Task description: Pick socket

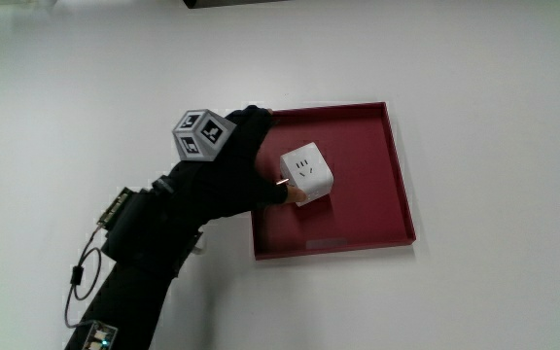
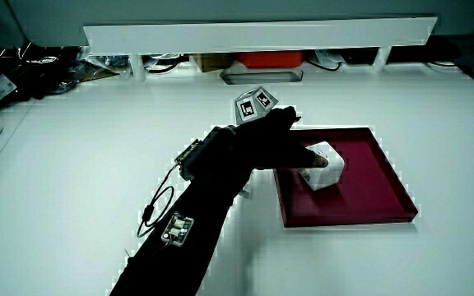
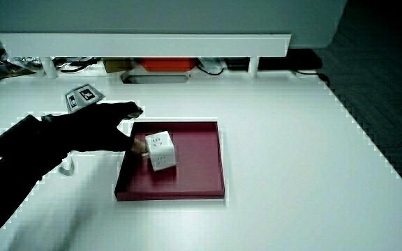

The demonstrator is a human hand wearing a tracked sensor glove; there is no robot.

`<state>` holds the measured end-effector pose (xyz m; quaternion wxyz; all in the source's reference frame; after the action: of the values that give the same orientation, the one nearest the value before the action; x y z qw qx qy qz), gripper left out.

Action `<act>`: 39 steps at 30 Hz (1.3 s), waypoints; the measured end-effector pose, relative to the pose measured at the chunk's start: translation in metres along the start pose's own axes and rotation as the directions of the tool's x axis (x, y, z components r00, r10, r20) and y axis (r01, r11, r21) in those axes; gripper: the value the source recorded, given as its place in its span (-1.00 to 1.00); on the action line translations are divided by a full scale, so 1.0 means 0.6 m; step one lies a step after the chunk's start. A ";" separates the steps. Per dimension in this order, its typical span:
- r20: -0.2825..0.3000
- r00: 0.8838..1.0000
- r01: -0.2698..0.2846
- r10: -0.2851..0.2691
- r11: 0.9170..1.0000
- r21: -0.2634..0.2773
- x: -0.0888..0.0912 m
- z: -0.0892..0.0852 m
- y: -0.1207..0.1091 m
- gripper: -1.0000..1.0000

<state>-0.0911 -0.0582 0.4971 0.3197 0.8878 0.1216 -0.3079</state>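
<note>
A white cube-shaped socket point(image 1: 307, 173) sits inside a shallow dark red tray point(image 1: 377, 199) on the white desk point(image 1: 474, 117). It stands in the part of the tray nearest the hand point(image 1: 231, 170), tilted a little so that one face with plug holes looks upward. In a side view the socket point(image 2: 322, 164) shows a pale top with a fingertip resting against it; in a side view taken from a different angle the socket point(image 3: 161, 150) stands just inside the tray wall point(image 3: 124, 171).

The gloved hand reaches over the tray's rim from the person's side, its fingers point(image 1: 282, 192) curled in against the socket's side and lower corner, touching it. The grip looks partly closed around the cube, though the socket's base still appears to rest on the tray floor. The patterned cube point(image 1: 199, 133) rides on the back of the hand, and the black forearm point(image 1: 149, 253) stretches back across the desk with a thin cable point(image 1: 78, 277) looped beside it.

Along the desk's edge farthest from the person runs a low white partition point(image 2: 262, 34).
</note>
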 end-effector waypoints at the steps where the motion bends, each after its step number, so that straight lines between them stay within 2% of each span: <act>1: -0.010 1.000 -0.008 0.008 1.000 -0.004 0.006 -0.001 -0.002 0.00; 5: 0.004 1.000 0.005 -0.005 1.000 -0.002 -0.002 -0.022 0.010 0.00; 10: -0.022 1.000 -0.014 0.013 1.000 -0.021 0.007 -0.040 0.013 0.00; 12: -0.007 1.000 0.002 -0.002 1.000 -0.031 0.000 -0.054 0.021 0.00; 14: -0.002 1.000 -0.010 0.010 0.999 -0.044 0.001 -0.060 0.023 0.00; 18: -0.008 1.000 0.008 -0.008 1.000 -0.016 0.001 -0.066 0.025 0.00; 21: 0.000 1.000 0.018 -0.018 1.000 0.004 -0.001 -0.066 0.023 0.14; 22: 0.004 1.000 0.006 -0.006 1.000 0.009 0.000 -0.065 0.022 0.19; 30: -0.020 1.000 0.016 -0.015 0.999 0.052 0.004 -0.066 0.019 0.57; 32: -0.004 1.000 0.020 -0.019 0.998 0.058 0.000 -0.068 0.019 0.67; 33: -0.017 1.000 0.026 -0.025 0.997 0.072 0.001 -0.067 0.017 0.71; 38: -0.002 0.999 0.045 -0.045 0.993 0.113 -0.004 -0.070 0.013 0.95; 39: -0.014 0.999 0.052 -0.051 0.990 0.127 -0.003 -0.068 0.010 1.00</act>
<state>-0.0707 -0.0368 0.5258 0.2536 0.9045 0.1263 -0.3186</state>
